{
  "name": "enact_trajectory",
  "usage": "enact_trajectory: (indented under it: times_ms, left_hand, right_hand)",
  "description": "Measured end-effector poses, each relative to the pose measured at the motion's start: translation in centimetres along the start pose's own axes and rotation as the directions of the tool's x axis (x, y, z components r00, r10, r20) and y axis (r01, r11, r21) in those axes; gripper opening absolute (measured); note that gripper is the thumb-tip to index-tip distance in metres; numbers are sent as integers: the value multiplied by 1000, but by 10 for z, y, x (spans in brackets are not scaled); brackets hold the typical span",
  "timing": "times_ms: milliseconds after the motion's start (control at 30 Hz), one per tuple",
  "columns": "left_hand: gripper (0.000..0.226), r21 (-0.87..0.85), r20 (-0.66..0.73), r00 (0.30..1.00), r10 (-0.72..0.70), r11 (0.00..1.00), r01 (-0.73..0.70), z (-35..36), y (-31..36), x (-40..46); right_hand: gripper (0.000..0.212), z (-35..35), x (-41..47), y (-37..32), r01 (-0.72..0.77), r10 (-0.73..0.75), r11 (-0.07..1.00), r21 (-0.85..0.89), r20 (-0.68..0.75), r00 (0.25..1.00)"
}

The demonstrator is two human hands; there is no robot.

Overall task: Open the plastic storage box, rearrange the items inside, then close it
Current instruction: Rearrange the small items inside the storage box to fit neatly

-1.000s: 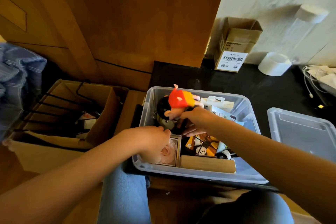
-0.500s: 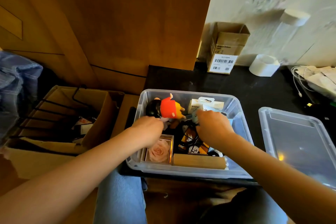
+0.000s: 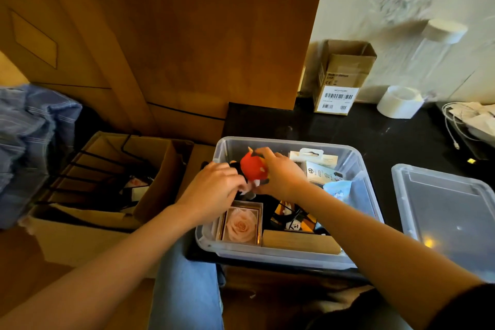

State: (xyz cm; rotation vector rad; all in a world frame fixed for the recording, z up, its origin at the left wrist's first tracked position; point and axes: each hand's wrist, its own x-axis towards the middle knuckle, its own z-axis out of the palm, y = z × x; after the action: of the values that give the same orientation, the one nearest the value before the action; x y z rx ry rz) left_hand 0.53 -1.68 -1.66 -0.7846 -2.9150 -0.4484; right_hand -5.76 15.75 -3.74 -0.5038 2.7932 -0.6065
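The clear plastic storage box (image 3: 359,169) stands open on the black counter, its lid (image 3: 450,217) lying flat to the right. Over the box's back left corner both hands hold a small doll in a red shirt (image 3: 253,169). My left hand (image 3: 214,190) grips its lower, dark part from the left. My right hand (image 3: 281,177) curls round the red body from the right. Inside the box lie a framed pink rose (image 3: 242,225), a wooden block (image 3: 300,242), white packaged cards (image 3: 318,163) and a blue packet (image 3: 338,189).
An open cardboard box (image 3: 150,195) with black wire hangers sits left of the storage box. Behind stand a small labelled carton (image 3: 340,80), a white tape roll (image 3: 399,102) and a white cable (image 3: 452,128). Blue cloth (image 3: 29,142) hangs at far left. Wooden cabinets rise behind.
The right hand left the middle of the box and came back to the doll. Both hands now hold the doll, which has turned over the back left corner.
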Motion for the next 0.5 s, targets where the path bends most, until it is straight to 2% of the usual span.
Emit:
enact_trajectory:
  times_ms: [100, 233, 300, 367, 500]
  left_hand:
    - [20, -47, -179, 982, -66, 997, 59, 5, -3, -3]
    - [31, -77, -335, 928, -164, 986, 147, 5, -5, -9]
    - [33, -87, -352, 913, -204, 979, 185, 5, -5, -11]
    - [29, -79, -337, 923, -185, 983, 168, 4, -3, -9]
    - [18, -53, -210, 968, -141, 990, 133, -3, -2, 3]
  right_hand:
    - [84, 6, 0, -2, -16, 18, 985, -170, 12, 1000]
    - [59, -3, -10, -6, 41, -53, 978, -205, -52, 997]
    - [51, -16, -21, -5, 15, -37, 987, -159, -131, 991]
    - [44, -29, -36, 3, -26, 10, 997, -69, -213, 977]
    - [27, -43, -73, 36, -122, 145, 988, 94, -293, 945]
